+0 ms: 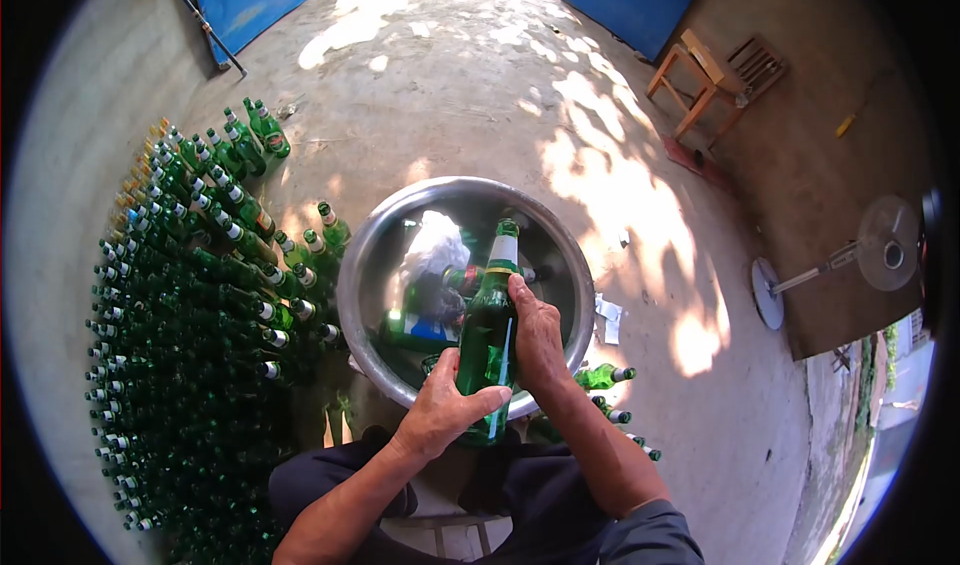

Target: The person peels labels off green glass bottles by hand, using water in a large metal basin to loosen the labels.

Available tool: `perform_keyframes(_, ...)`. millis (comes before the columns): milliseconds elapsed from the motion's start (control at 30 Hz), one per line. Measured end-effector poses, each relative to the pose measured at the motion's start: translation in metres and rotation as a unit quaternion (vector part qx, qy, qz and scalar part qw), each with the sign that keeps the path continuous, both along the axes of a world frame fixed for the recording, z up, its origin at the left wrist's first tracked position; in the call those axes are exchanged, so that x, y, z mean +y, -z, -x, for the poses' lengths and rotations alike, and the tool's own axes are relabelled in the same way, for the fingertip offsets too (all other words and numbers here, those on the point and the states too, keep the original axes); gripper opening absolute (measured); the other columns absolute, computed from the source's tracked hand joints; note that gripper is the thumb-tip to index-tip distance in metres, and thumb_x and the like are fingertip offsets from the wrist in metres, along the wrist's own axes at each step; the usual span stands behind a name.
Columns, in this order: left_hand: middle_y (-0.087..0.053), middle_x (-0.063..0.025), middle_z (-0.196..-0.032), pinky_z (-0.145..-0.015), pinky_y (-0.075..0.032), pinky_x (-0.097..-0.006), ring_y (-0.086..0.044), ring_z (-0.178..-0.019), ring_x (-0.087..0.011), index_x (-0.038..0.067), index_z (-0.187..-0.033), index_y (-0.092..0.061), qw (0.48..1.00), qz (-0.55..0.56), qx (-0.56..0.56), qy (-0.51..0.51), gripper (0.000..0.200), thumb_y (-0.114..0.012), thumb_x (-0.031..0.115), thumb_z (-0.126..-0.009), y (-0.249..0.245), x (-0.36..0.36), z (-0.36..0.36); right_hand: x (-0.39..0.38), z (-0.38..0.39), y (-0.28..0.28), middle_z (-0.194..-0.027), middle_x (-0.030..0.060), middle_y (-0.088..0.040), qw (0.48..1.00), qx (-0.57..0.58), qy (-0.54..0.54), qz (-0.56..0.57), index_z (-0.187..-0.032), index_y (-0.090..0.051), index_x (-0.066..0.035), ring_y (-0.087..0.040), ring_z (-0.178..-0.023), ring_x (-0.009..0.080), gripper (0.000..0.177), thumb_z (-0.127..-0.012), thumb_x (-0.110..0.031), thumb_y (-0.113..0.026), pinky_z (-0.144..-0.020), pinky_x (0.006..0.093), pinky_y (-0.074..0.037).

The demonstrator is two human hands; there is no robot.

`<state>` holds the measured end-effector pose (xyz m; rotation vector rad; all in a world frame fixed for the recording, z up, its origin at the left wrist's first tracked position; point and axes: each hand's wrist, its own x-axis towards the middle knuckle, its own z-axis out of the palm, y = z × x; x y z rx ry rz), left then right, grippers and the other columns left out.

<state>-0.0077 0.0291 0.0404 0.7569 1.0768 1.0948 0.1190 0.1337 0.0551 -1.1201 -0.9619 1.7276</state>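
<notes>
Both my hands hold one green glass bottle (487,340) tilted over the near rim of a wide metal basin (362,350). My left hand (447,405) grips the lower body, its thumb lying across the glass. Higher up, my right hand (538,337) is wrapped around the right side below the neck. A white label circles the bottle's neck. Water stands in the basin, along with a white crumpled cloth or bag (437,245) and more green bottles (418,310), partly under water. The held bottle hides part of what lies behind it.
Many green bottles (190,365) stand packed on the left. Several more bottles (605,376) lie to the right of the basin, near a scrap of white paper (607,319). Farther right are a standing fan (768,293) and a wooden chair (705,80). Blue doors (640,5) flank the far opening.
</notes>
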Motion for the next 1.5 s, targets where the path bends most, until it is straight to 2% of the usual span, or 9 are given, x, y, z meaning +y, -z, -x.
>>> perform_keyframes(333,-0.062,-0.0109,-0.119,-0.094,-0.052,-0.0302,-0.06,-0.108,-0.0141,-0.003,-0.132,-0.05,0.986,-0.063,0.155,-0.025,0.065,-0.083,0.021,-0.081,-0.004,0.002,0.002,-0.001,0.001,0.005,-0.095,0.0085,-0.072,0.996,-0.057,0.014,-0.062,-0.121,-0.069,0.001,-0.067,-0.082,0.0129,0.045,-0.106,-0.039,-0.056,-0.074,0.0289,-0.055)
perform_keyframes(400,-0.064,-0.0153,-0.115,-0.089,-0.057,-0.0351,-0.067,-0.102,-0.022,-0.003,-0.131,-0.051,0.987,0.018,-0.16,-0.013,0.061,-0.077,0.024,-0.083,-0.011,0.004,0.011,0.002,-0.002,0.002,-0.1,0.0102,-0.072,0.999,-0.021,-0.016,-0.04,-0.125,-0.067,0.001,-0.068,-0.087,0.0151,0.046,-0.105,-0.039,-0.057,-0.079,0.0308,-0.056)
perform_keyframes(533,-0.067,-0.0238,-0.107,-0.078,-0.062,-0.0466,-0.073,-0.087,-0.035,-0.006,-0.131,-0.051,0.92,0.036,-0.378,0.094,0.06,-0.068,0.031,-0.087,0.003,0.002,0.015,0.002,-0.006,0.001,-0.11,0.0146,-0.07,0.978,0.18,-0.103,0.038,-0.135,-0.058,0.001,-0.07,-0.097,0.0245,0.052,-0.103,-0.04,-0.058,-0.086,0.04,-0.059)
perform_keyframes(700,-0.067,-0.018,-0.109,-0.078,-0.062,-0.0406,-0.072,-0.09,-0.0288,-0.003,-0.132,-0.051,0.934,0.051,-0.347,0.064,0.058,-0.068,0.036,-0.093,-0.002,0.002,0.006,0.003,-0.007,-0.003,-0.104,0.0145,-0.07,0.983,0.153,-0.086,0.058,-0.135,-0.058,0.0,-0.072,-0.095,0.0267,0.052,-0.104,-0.042,-0.056,-0.085,0.0408,-0.06)
perform_keyframes(1000,-0.063,-0.0053,-0.103,-0.079,-0.061,-0.0318,-0.067,-0.087,-0.0133,0.002,-0.13,-0.051,0.979,0.058,-0.188,-0.043,0.05,-0.063,0.042,-0.101,0.002,0.004,0.002,0.001,-0.001,0.007,-0.08,0.004,-0.069,0.997,-0.054,-0.013,-0.048,-0.105,-0.071,-0.001,-0.063,-0.067,0.0115,0.049,-0.107,-0.046,-0.051,-0.06,0.0294,-0.051)
perform_keyframes(1100,-0.067,-0.0143,-0.113,-0.078,-0.061,-0.0386,-0.071,-0.094,-0.0251,0.002,-0.135,-0.052,0.967,0.036,-0.25,-0.026,0.058,-0.052,0.051,-0.104,0.013,0.005,0.008,0.001,-0.005,0.006,-0.094,0.0075,-0.072,0.997,-0.027,-0.068,-0.019,-0.123,-0.067,0.003,-0.067,-0.077,0.0128,0.046,-0.108,-0.038,-0.052,-0.066,0.0294,-0.055)
perform_keyframes(1200,-0.067,-0.0223,-0.119,-0.081,-0.061,-0.05,-0.07,-0.099,-0.0365,0.0,-0.143,-0.047,0.88,0.032,-0.473,-0.025,0.072,-0.04,0.059,-0.104,0.001,0.01,0.013,-0.003,-0.009,0.003,-0.131,0.0141,-0.064,0.987,0.09,-0.128,-0.039,-0.154,-0.039,0.002,-0.067,-0.107,0.0166,0.052,-0.108,-0.018,-0.053,-0.093,0.0303,-0.057)
perform_keyframes(1367,-0.066,-0.0145,-0.125,-0.093,-0.058,-0.0459,-0.069,-0.108,-0.0291,0.005,-0.143,-0.05,0.914,0.022,-0.403,-0.031,0.058,-0.048,0.049,-0.106,-0.001,0.007,0.017,-0.013,-0.004,-0.014,-0.129,0.0131,-0.065,0.987,0.085,-0.108,-0.086,-0.153,-0.041,0.001,-0.065,-0.111,0.016,0.058,-0.104,-0.022,-0.061,-0.097,0.0303,-0.053)
perform_keyframes(1500,-0.063,-0.0113,-0.13,-0.099,-0.054,-0.043,-0.065,-0.115,-0.0247,0.006,-0.143,-0.05,0.93,0.013,-0.362,-0.055,0.055,-0.049,0.047,-0.106,-0.003,0.002,0.011,-0.023,-0.002,-0.021,-0.148,0.0193,-0.05,0.966,-0.046,-0.128,-0.222,-0.155,-0.031,0.007,-0.049,-0.134,0.0214,0.089,-0.091,-0.031,-0.08,-0.113,0.0343,-0.039)
